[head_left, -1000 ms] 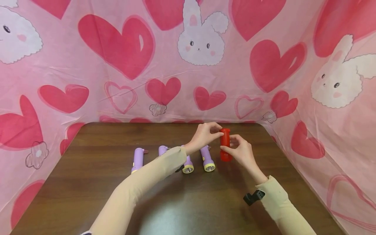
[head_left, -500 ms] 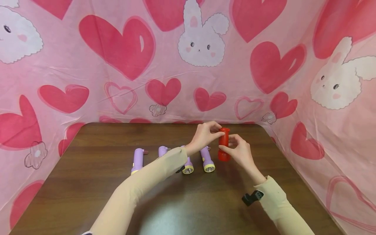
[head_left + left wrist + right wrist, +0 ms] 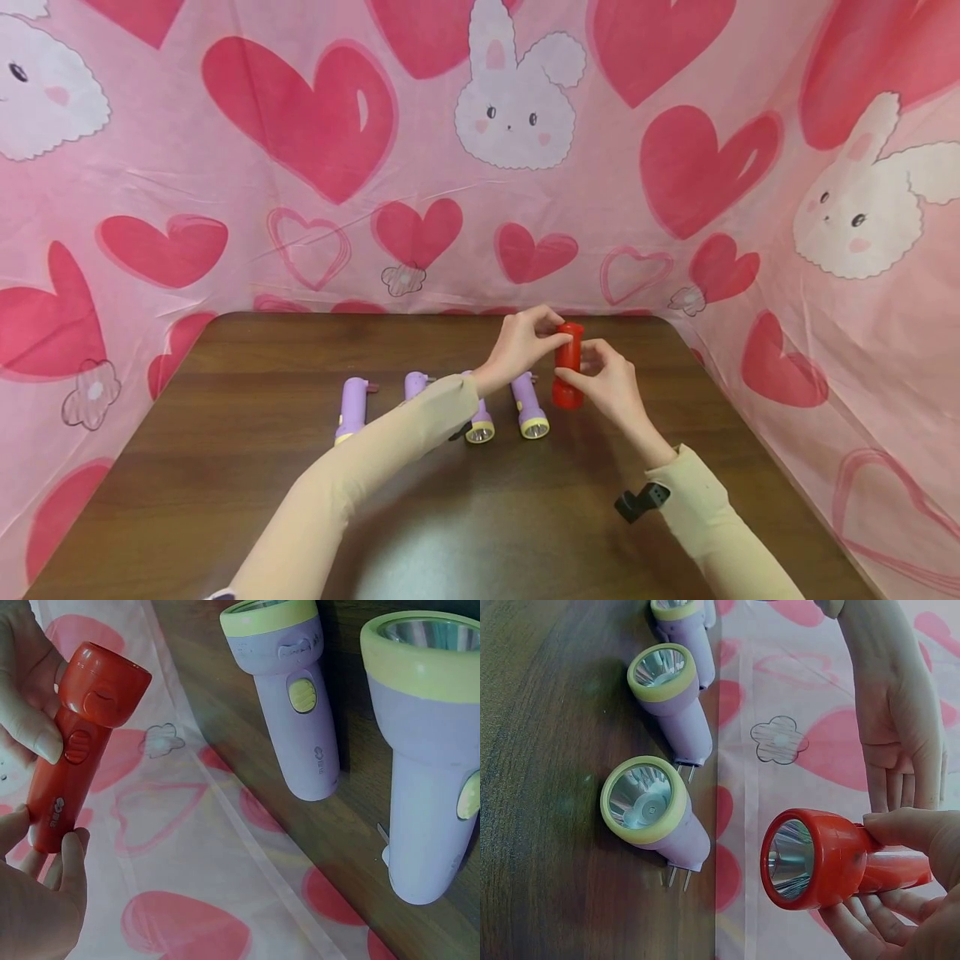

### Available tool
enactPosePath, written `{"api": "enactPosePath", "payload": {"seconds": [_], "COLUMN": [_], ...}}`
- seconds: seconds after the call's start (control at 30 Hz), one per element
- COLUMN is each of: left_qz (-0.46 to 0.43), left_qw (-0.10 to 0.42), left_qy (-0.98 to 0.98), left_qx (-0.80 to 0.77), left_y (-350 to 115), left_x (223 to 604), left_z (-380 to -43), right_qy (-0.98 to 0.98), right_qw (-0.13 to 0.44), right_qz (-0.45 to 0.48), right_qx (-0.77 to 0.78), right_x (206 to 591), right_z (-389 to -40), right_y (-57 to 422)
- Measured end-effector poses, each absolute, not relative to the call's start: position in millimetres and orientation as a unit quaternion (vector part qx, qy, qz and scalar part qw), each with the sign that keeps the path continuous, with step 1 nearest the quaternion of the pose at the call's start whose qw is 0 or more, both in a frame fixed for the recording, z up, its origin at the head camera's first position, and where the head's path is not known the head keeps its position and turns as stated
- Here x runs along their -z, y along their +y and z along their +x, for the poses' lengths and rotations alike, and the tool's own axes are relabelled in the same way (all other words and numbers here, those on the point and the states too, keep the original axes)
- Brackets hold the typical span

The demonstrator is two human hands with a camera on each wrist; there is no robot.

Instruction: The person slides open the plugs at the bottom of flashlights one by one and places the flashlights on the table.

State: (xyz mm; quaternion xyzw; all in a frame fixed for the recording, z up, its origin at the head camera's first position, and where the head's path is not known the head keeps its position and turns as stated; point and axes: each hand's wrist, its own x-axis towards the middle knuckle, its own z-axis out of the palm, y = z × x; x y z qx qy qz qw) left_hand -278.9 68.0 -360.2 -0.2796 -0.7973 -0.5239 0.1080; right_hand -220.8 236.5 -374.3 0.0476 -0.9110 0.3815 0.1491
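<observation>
A red flashlight [image 3: 568, 354] is held up over the table's back right part, its lens end down in the head view. My left hand [image 3: 521, 346] pinches its tail end between thumb and fingers. Lower down, my right hand [image 3: 611, 387] grips the body just behind the head, the thumb [image 3: 904, 825] close to the switch side. The left wrist view shows the red body's ribbed switch [image 3: 77, 746] and a small white logo. Seen from the right wrist, the reflector [image 3: 790, 859] sits behind a round lens.
Several purple flashlights with yellow rims lie in a row on the brown table [image 3: 247, 467], among them one [image 3: 529, 408] just left of the red one. Metal plug prongs [image 3: 679, 877] stick out of their tails. A pink heart-patterned cloth [image 3: 427, 167] hangs behind the table.
Both hands have drifted slightly left and up with the red flashlight between them. Their hold looks the same, and the purple flashlights have not moved.
</observation>
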Motion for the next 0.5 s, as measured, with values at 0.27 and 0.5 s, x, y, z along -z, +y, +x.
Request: {"api": "enactPosePath", "payload": {"seconds": [0.27,0.5], "left_qz": [-0.284,-0.283], "left_qw": [0.1,0.094], "left_qy": [-0.788,-0.79], "left_qx": [0.537,0.536], "left_y": [68.3,67.7], "left_x": [359.1,358.4], "left_z": [-278.4,-278.7], "right_qy": [-0.913,-0.911], "right_qw": [0.147,0.144], "right_qz": [0.051,0.056], "right_qx": [-0.378,-0.382], "right_x": [372.9,372.9], "right_z": [-221.0,-221.1], "right_y": [236.7,236.5]}}
